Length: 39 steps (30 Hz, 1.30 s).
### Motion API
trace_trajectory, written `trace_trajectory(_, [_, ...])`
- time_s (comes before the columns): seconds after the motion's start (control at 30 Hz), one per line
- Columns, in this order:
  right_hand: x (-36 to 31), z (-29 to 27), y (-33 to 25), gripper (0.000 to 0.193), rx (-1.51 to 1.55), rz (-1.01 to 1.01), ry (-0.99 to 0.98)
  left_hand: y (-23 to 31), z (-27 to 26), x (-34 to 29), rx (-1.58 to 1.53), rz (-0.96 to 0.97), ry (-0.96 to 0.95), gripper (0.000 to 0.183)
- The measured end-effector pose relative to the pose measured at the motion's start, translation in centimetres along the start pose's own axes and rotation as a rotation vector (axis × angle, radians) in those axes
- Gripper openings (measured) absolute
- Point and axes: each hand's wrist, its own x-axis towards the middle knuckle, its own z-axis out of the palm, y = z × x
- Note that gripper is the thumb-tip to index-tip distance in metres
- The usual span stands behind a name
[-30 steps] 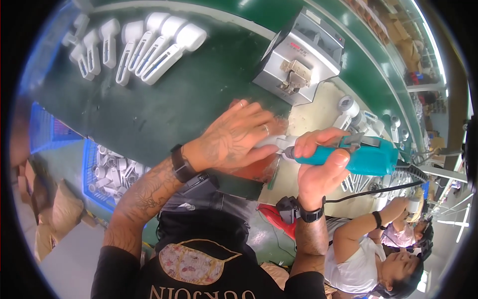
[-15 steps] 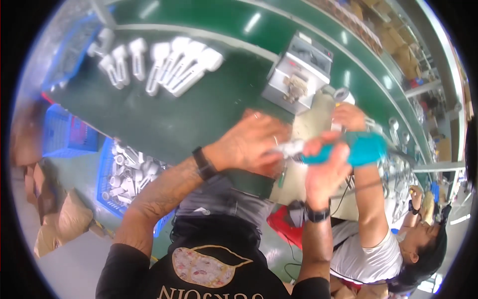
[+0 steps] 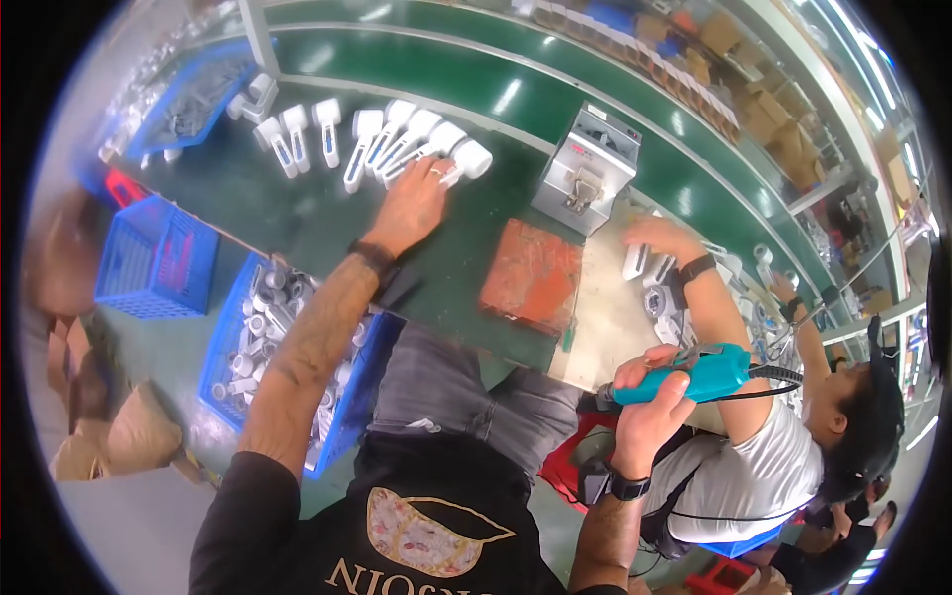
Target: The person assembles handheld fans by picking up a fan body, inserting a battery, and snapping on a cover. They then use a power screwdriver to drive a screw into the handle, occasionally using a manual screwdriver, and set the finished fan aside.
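Observation:
My left hand [image 3: 409, 210] reaches over the table to a row of white handle-shaped plastic parts [image 3: 327, 134] with round heads. Its fingers close around the handle of the rightmost white part [image 3: 472, 159], partly hiding it. At the lower right, my right hand [image 3: 650, 412] grips a teal electric screwdriver [image 3: 694, 381], lying level with its tip pointing left and a cable trailing from its right end. The tip touches no part that I can see. A worn orange-brown pad [image 3: 533, 275] lies on the table between my hands.
A grey metal box-shaped machine [image 3: 585, 169] stands behind the pad. Blue crates [image 3: 213, 372] of white parts flank the table's left side. A co-worker in a white shirt [image 3: 751, 481] sits close on my right, one arm over the bench near more white parts [image 3: 659, 297].
My left hand has moved from the screwdriver tip, away and leftward to the row of white parts. My right hand has drawn the screwdriver back toward me. The pad now shows fully.

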Motion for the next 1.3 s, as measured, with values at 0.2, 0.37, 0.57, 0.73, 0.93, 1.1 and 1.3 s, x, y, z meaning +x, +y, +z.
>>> trace_trajectory(0.2, [-0.4, 0.2, -0.5, 0.057, -0.009, 0.068, 0.008, 0.0, -0.2, 0.7, 0.021, -0.015, -0.029, 0.038])
trace_trajectory(0.37, [-0.2, 0.2, -0.2, 0.062, -0.041, 0.084, 0.036, 1.0, -1.7, 3.4, 0.290, -0.033, -0.021, 0.070])
trace_trajectory(0.57, [1.6, 2.1, 0.4, 0.064, -0.050, 0.111, 0.020, -3.2, -0.6, 3.7, 0.443, -0.113, -0.151, 0.069])
trace_trajectory(0.73, [2.5, 1.9, 0.8, 0.076, -0.121, 0.154, 0.093, -4.9, -0.1, 5.0, 0.490, -0.157, -0.112, 0.066])
trace_trajectory(0.93, [3.3, 1.8, 2.1, 0.071, -0.065, 0.144, 0.127, -8.9, -1.1, 4.1, 0.450, -0.055, 0.081, 0.068])
trace_trajectory(1.1, [3.7, 0.2, 0.9, 0.081, -0.077, 0.198, 0.106, 6.3, -1.2, 8.7, -0.197, -0.022, 0.022, 0.040])
trace_trajectory(1.3, [3.0, -4.4, 0.8, 0.053, -0.070, 0.265, 0.046, 22.1, 9.3, 10.9, -0.357, 0.319, -0.215, 0.022])
